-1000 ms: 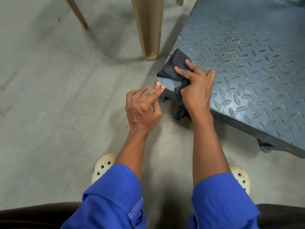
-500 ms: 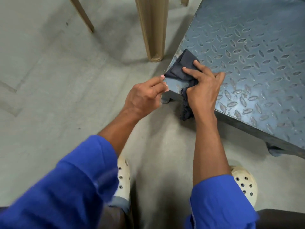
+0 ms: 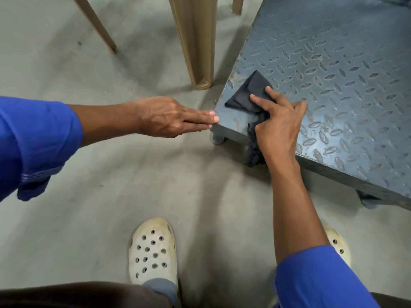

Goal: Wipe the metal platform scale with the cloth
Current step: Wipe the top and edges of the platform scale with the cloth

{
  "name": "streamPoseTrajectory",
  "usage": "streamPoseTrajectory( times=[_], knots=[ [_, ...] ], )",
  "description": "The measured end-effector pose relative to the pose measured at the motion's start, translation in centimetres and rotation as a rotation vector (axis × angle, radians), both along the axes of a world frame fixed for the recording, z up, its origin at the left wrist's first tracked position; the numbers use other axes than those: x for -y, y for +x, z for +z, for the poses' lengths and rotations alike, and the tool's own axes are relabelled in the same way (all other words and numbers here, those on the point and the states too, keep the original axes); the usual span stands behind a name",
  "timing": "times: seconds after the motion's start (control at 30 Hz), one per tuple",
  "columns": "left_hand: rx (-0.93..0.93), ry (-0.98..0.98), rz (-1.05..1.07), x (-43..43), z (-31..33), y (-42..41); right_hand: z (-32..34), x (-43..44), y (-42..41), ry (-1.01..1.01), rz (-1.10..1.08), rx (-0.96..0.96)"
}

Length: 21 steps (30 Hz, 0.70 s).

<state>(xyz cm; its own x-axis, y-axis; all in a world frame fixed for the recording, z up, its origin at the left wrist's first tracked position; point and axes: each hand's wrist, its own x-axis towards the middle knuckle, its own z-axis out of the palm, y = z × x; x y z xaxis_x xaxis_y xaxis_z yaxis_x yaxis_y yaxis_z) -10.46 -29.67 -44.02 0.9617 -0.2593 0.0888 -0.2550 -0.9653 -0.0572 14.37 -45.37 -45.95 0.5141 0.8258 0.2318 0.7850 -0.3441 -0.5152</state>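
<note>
The metal platform scale (image 3: 333,70) is a grey-blue tread-pattern plate on short feet, filling the upper right. A dark folded cloth (image 3: 250,92) lies on its near left corner, with one end hanging over the front edge. My right hand (image 3: 278,123) presses the cloth down with fingers spread flat on it. My left hand (image 3: 171,117) reaches in from the left with straight fingers, their tips touching the corner's side edge.
Tan plastic chair legs (image 3: 195,41) stand on the concrete floor just left of the scale, a thinner one (image 3: 97,25) further left. My white perforated clogs (image 3: 153,252) are on the floor below the hands.
My left hand has straightened its curled fingers and now comes in from the left to touch the corner edge. The cloth has slid a little further onto the plate under my right hand.
</note>
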Motion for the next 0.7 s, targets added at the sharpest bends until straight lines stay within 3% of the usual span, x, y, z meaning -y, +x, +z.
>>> streamPoseTrajectory(
  times=[0.27, 0.47, 0.7],
  knots=[
    [0.102, -0.11, 0.075, 0.9, -2.3, -0.8, -0.6, -1.8, -5.2, 0.036, 0.234, 0.092],
    [0.146, -0.16, 0.132, 1.6, -2.5, -1.5, -0.3, 1.1, -3.1, 0.008, 0.006, 0.052],
    [0.16, -0.14, 0.131, 1.4, -2.5, -1.7, -0.6, -0.9, -4.8, 0.039, 0.119, 0.071]
  ],
)
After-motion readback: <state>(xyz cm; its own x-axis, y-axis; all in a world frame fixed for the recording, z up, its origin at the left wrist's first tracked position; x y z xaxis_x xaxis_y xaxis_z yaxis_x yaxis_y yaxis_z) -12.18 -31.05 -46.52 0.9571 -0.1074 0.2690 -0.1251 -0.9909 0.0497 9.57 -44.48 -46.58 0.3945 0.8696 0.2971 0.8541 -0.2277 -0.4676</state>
